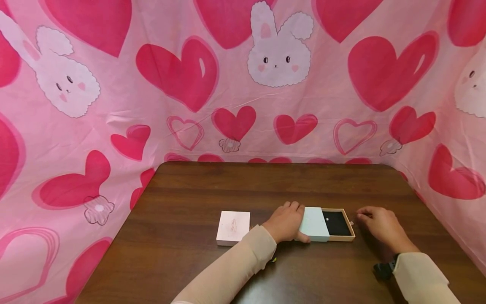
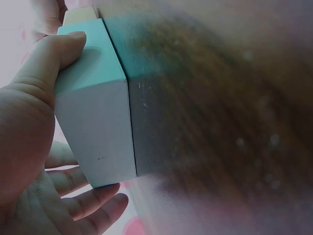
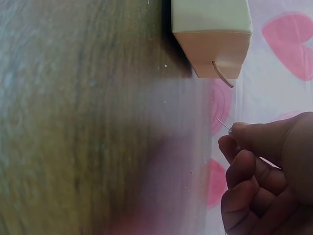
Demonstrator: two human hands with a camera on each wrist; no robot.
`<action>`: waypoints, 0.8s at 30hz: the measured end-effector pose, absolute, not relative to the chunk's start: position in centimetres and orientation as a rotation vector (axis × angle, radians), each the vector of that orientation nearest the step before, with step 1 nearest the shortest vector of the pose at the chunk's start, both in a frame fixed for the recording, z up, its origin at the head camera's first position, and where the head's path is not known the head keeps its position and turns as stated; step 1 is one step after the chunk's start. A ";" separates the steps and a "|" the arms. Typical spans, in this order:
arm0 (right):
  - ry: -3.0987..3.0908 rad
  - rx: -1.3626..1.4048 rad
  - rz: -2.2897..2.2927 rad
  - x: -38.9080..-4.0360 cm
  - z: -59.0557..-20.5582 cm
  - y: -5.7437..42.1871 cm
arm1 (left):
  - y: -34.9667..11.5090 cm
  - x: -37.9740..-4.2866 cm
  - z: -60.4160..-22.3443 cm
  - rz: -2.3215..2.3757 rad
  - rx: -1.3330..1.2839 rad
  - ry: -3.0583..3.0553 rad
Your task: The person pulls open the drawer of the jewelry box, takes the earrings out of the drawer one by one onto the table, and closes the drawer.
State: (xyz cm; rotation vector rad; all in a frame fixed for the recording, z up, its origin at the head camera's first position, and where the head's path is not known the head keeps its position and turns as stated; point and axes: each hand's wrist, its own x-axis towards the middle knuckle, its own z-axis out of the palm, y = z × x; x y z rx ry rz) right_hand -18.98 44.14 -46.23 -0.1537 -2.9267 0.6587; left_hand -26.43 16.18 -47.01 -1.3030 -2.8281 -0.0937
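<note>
A mint-green sliding box (image 1: 315, 226) lies on the table, its tan drawer (image 1: 352, 231) pulled partly out to the right. Black padding (image 1: 339, 226) lines the drawer and bears a small shiny stud near the sleeve. My left hand (image 1: 285, 221) grips the sleeve's left end, thumb (image 2: 73, 46) on the near side and fingers around the far side. Just right of the drawer, my right hand (image 1: 383, 226) pinches a small stud earring (image 3: 224, 125) between thumb and index finger, its thin post pointing out. The drawer's ribbon tab (image 3: 222, 75) hangs free, apart from that hand.
A closed pale pink box (image 1: 233, 227) with printed lettering sits left of the mint box, partly behind my left forearm. The brown wooden table (image 1: 182, 261) meets a pink heart-and-bunny cloth (image 1: 235, 93) at the back and sides.
</note>
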 end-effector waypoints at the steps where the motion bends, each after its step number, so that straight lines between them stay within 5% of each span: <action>1: -2.927 -0.157 0.662 -19.0 -46.2 44.2 | 16.2 -26.4 -47.0 -0.095 -1.301 -2.830; 24: -2.966 -0.290 0.702 -19.2 -47.2 44.7 | 16.1 -26.4 -46.9 -0.089 -1.305 -2.799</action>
